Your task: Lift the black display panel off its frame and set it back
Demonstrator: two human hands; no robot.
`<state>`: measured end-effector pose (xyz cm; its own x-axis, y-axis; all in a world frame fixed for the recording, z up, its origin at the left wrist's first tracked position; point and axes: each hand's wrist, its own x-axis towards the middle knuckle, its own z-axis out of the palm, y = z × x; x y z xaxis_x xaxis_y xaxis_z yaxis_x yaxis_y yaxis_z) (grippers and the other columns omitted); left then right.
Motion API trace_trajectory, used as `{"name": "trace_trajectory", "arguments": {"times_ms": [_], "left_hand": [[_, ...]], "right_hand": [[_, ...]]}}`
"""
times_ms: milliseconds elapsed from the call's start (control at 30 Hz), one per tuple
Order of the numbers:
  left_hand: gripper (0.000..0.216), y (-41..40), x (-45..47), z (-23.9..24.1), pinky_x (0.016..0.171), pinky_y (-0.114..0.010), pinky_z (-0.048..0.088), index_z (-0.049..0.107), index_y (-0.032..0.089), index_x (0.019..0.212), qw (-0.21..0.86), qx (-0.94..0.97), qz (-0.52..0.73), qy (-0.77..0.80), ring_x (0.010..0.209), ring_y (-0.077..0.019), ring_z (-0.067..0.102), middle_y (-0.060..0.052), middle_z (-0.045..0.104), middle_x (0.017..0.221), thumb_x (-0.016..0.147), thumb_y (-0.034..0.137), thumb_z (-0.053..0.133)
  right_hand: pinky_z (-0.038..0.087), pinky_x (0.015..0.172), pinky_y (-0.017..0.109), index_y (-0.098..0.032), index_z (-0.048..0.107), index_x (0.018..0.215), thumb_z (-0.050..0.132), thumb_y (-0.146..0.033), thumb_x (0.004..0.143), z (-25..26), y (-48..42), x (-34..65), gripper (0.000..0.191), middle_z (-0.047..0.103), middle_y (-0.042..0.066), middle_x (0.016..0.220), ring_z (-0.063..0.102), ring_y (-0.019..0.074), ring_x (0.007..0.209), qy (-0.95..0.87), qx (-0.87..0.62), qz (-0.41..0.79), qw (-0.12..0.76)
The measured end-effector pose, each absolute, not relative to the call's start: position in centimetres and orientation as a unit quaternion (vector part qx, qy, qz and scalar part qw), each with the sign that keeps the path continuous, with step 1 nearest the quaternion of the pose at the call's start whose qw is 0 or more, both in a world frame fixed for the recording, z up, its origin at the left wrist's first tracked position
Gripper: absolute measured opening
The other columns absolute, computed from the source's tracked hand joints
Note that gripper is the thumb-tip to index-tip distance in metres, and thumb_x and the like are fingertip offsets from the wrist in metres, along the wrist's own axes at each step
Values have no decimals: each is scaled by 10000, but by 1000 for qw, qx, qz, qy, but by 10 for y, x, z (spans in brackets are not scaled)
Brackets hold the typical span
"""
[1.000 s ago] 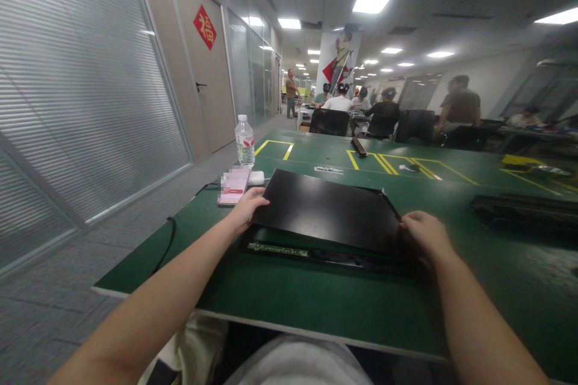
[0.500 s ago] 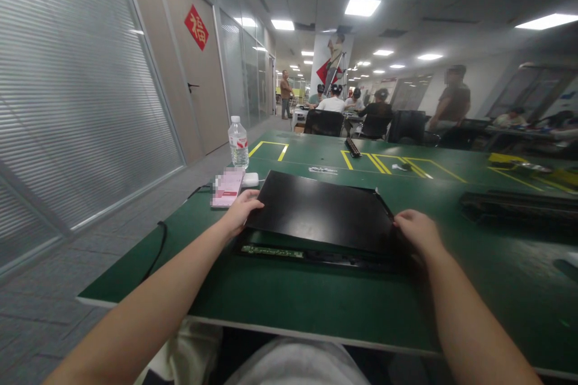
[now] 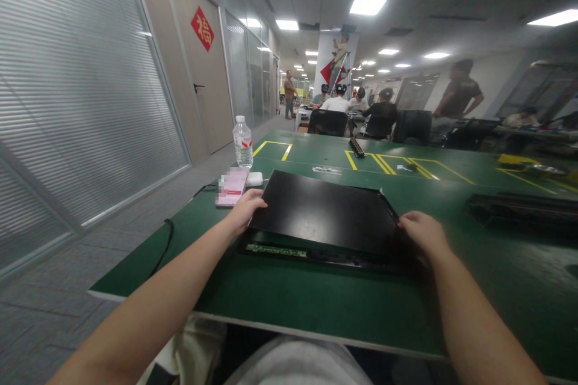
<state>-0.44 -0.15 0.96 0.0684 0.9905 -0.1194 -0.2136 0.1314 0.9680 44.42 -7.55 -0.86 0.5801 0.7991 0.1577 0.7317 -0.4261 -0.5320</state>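
A flat black panel [image 3: 325,210] lies in front of me on the green table [image 3: 316,295], its near edge raised a little over a black frame with a green circuit strip [image 3: 276,250]. My left hand [image 3: 246,209] grips the panel's near left corner, fingers curled on its edge. At the near right corner my right hand [image 3: 422,233] holds the panel, fingers tucked under it.
A pink phone [image 3: 232,186], a white charger [image 3: 255,178] and a water bottle [image 3: 243,142] stand left of the panel. Another black frame [image 3: 519,212] lies at the right. Yellow tape marks the far table. Several people sit and stand at the back.
Both hands stay on the panel's near corners. Only the camera's view shifts slightly, and a standing person at the back right moved.
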Motion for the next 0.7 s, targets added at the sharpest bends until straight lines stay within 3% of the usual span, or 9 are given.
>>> {"name": "trace_trajectory", "arguments": {"times_ms": [333, 700], "left_hand": [[532, 3, -5, 4, 613, -330, 552, 565, 168, 998, 617, 408, 504, 446, 624, -220, 707, -57, 744, 789, 557, 113, 857], [583, 6, -6, 2, 693, -322, 575, 576, 141, 1200, 621, 437, 487, 432, 682, -206, 725, -43, 758, 800, 656, 36, 758]], "right_hand": [[440, 626, 302, -219, 741, 804, 625, -291, 726, -10, -74, 448, 158, 742, 86, 844, 650, 231, 766, -451, -840, 74, 291], [441, 652, 304, -202, 745, 799, 598, -288, 726, -10, -73, 447, 185, 733, 86, 832, 648, 228, 782, -449, -843, 73, 285]]}}
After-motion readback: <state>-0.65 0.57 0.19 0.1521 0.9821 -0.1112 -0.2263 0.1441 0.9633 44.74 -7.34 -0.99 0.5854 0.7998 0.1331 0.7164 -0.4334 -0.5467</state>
